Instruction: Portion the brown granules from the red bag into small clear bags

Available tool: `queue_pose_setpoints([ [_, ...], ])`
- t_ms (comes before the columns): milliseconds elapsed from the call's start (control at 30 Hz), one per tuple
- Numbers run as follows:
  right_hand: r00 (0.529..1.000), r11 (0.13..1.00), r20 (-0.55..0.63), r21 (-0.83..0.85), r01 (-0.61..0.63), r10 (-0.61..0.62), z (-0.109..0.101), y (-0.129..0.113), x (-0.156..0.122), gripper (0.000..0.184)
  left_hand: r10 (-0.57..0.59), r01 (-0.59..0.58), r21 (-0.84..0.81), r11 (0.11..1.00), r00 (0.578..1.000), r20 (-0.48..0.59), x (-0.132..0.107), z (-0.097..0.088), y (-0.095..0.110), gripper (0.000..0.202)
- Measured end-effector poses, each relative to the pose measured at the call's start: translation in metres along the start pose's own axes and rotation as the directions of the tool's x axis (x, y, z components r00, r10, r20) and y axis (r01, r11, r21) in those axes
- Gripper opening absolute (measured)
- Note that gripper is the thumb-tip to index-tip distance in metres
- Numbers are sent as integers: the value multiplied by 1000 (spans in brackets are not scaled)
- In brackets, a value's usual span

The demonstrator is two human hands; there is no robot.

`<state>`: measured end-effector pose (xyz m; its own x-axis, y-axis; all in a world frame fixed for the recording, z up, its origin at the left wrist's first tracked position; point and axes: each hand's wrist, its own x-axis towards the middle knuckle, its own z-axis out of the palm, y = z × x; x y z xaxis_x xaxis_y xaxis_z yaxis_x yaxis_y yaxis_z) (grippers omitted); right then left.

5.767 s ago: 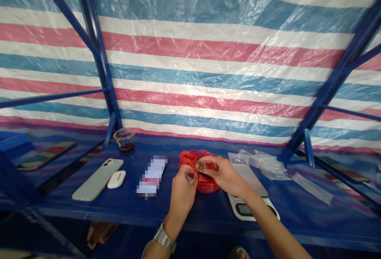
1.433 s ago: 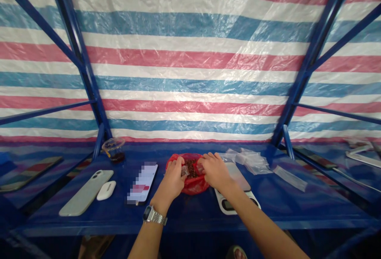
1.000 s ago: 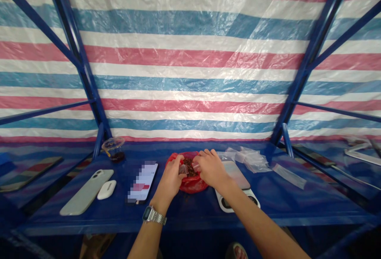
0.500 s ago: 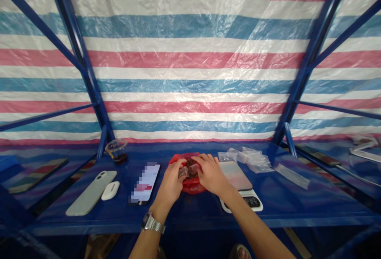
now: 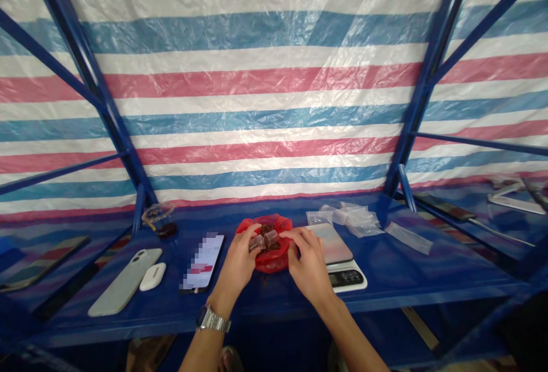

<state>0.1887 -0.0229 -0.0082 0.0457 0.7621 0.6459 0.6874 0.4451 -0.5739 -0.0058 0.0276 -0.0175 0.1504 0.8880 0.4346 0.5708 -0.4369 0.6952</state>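
Note:
A red plastic bag (image 5: 274, 262) lies spread open on the blue shelf, holding loose brown bits (image 5: 268, 228). Two small clear plastic cups (image 5: 271, 239) rest over the bits; whether anything is inside them is too small to tell. My left hand (image 5: 241, 255), with a metal watch on its wrist, reaches in from the left, thumb and fingers closed around the left cup (image 5: 257, 243). At the bag's right rim is my right hand (image 5: 309, 258), its index finger stretched toward the other cup and its thumb apart. Its remaining fingers are curled and partly hidden.
Right of the bag sits a white digital scale (image 5: 349, 278) with a flat plate (image 5: 330, 242). Clear zip bags (image 5: 353, 218) lie behind it. Leftward are a lit phone (image 5: 204, 263), a white earbud case (image 5: 153, 277), a pale phone (image 5: 125, 283) and a clear tub (image 5: 160, 222) with dark liquid.
My right hand has drawn back from the bag's middle to its right rim, uncovering the cups and more of the brown bits. My left hand stays at the bag. The camera view has shifted slightly.

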Motion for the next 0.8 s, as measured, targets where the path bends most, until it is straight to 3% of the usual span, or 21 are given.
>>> queue_pose_setpoints([
  [167, 999, 999, 20, 15, -41, 41, -4, -2, -3, 36, -59, 43, -217, 975, 996, -67, 0, -5, 9, 54],
  [333, 989, 939, 114, 320, -123, 91, 1, -14, -3, 25, -41, -16, -417, 909, 991, -126, -3, -2, 41, 57],
  [467, 969, 854, 120, 458, -248, 217, 3, -21, -1, 31, -19, -38, -436, 899, 992, -126, -6, 9, 60, 56],
  [700, 946, 850, 36, 428, -306, 322, -12, -15, 7, 32, 97, -139, -375, 917, 987, -129, -8, 29, 68, 51],
  [800, 950, 841, 34, 455, -292, 311, -22, -8, 13, 36, 19, -88, -497, 863, 989, -143, -7, 27, 75, 58],
])
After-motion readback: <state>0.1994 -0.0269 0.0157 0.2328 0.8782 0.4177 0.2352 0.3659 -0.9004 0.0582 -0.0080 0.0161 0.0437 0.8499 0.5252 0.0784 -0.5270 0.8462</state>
